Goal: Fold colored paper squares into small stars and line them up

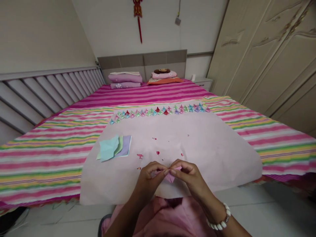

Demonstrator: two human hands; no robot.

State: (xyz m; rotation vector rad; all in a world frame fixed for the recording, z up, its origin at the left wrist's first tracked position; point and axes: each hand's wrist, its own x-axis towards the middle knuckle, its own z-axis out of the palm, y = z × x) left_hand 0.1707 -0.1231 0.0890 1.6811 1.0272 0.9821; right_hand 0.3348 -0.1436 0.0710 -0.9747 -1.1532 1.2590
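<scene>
My left hand (150, 174) and my right hand (188, 175) meet over the near edge of a large pale pink sheet (197, 151) spread on the bed. Both pinch a small folded piece of pink paper (170, 177) between thumbs and fingertips. A white bead bracelet (221, 221) circles my right wrist. A small stack of coloured paper squares (114, 147), pale blue on top, lies to the left of my hands. Along the sheet's far edge runs a row of several small folded paper shapes (160, 111) in mixed colours.
The bed wears a striped cover (49, 154) in pink, green and yellow. Tiny pink paper scraps (140, 156) dot the sheet. Folded blankets (125, 80) and a pillow (164, 75) sit at the headboard. A wardrobe (266, 56) stands on the right, slatted panelling (37, 95) on the left.
</scene>
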